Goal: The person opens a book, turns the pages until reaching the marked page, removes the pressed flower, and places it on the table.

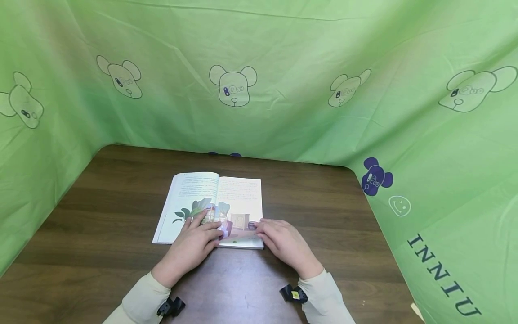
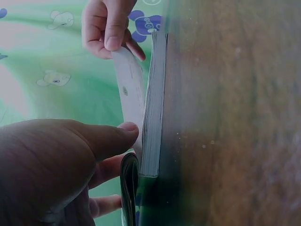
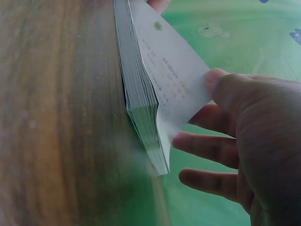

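An illustrated book (image 1: 240, 191) lies spread on the wooden table, with printed text and a drawing across both pages. My left hand (image 1: 192, 245) rests on its lower middle by the fold, fingers extended over the paper. At the right edge, my right hand (image 1: 287, 243) pinches a page. In the right wrist view that page (image 3: 162, 56) is raised off the thick stack of pages (image 3: 143, 89), its corner between thumb and index finger. The left wrist view shows the left thumb (image 2: 117, 139) against the page near the fold.
The brown table (image 1: 101, 198) extends around the book. A green curtain (image 1: 283, 117) with bear-head drawings hangs along the back and both sides. Each sleeved wrist wears a black device, such as the right wrist camera (image 1: 294, 294).
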`<state>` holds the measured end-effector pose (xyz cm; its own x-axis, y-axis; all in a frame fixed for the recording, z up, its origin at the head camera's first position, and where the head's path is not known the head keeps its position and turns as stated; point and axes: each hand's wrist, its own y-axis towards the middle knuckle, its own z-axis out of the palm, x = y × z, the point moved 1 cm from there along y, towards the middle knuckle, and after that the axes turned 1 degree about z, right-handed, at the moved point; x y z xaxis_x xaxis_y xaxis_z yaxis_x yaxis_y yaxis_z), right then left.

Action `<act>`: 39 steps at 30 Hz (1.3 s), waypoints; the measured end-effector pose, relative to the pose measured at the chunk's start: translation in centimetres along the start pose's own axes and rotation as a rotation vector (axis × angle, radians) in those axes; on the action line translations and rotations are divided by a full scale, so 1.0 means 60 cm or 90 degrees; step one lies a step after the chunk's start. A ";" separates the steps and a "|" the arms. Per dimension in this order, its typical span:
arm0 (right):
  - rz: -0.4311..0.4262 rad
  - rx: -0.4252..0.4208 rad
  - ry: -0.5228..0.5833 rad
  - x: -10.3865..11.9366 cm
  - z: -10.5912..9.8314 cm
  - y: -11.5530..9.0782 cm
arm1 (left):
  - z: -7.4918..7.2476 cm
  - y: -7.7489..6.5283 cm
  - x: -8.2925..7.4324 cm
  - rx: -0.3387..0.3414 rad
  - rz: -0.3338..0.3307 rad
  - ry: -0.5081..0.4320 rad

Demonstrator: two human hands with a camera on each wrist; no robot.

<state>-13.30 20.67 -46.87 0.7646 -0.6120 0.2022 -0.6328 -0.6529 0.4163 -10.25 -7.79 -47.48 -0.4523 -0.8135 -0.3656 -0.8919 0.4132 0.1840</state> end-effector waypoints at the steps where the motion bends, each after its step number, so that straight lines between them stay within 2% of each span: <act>1: 0.004 -0.003 -0.002 0.000 -0.001 0.000 | 0.001 0.000 0.001 -0.001 0.000 0.003; 6: 0.051 -0.019 -0.015 -0.001 -0.004 -0.001 | 0.003 0.001 0.005 -0.025 0.002 0.010; 12: 0.093 -0.007 -0.007 -0.004 -0.005 -0.002 | -0.001 0.004 0.012 -0.101 0.000 -0.024; 14: 0.092 0.021 0.002 -0.004 -0.004 -0.002 | -0.003 0.005 0.014 -0.129 -0.011 -0.038; 19: 0.071 0.141 0.037 -0.002 0.002 -0.005 | -0.010 0.005 0.019 -0.197 -0.051 -0.044; 22: 0.066 0.189 0.053 -0.003 0.005 -0.010 | -0.012 0.004 0.023 -0.236 -0.049 -0.025; 24: 0.068 0.200 0.057 -0.003 0.006 -0.011 | -0.012 0.003 0.026 -0.253 -0.043 -0.006; 27: 0.070 0.203 0.053 -0.003 0.005 -0.012 | -0.013 0.002 0.028 -0.252 -0.042 0.023; 32: 0.076 0.204 0.045 -0.003 0.003 -0.012 | -0.017 0.000 0.027 -0.227 -0.056 0.049; 39: 0.078 0.199 0.045 -0.002 0.003 -0.011 | -0.018 0.003 0.027 -0.154 -0.065 0.041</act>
<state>-13.01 21.12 -47.31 0.6803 -0.6692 0.2990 -0.7192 -0.6882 0.0959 -11.16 -9.43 -47.07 -0.3526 -0.8731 -0.3366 -0.9035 0.2241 0.3652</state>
